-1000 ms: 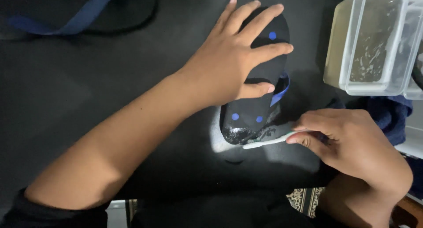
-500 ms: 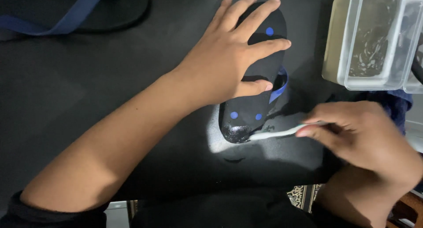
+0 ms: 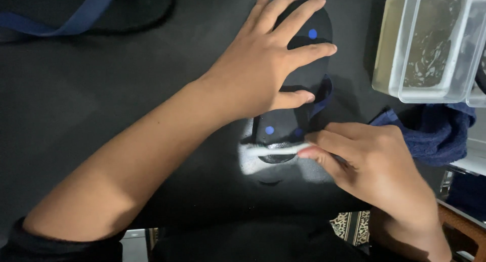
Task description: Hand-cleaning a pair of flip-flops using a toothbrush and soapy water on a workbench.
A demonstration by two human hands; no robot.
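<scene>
right grip (image 3: pixel 367 158) scrubs black sandal (image 3: pixel 298 85) heel with white toothbrush (image 3: pixel 276 149).

A black flip-flop (image 3: pixel 291 125) with blue dots and a blue strap lies sole-up, toe toward twelve o'clock, its heel foamy. A white toothbrush (image 3: pixel 276 149) lies across that heel, bristles toward nine o'clock.

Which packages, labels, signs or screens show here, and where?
No labels, signs or screens in view.
Clear plastic container: upper right on the black table, rectangular, holding cloudy water.
A second clear container: just right of it, cut off by the frame edge.
</scene>
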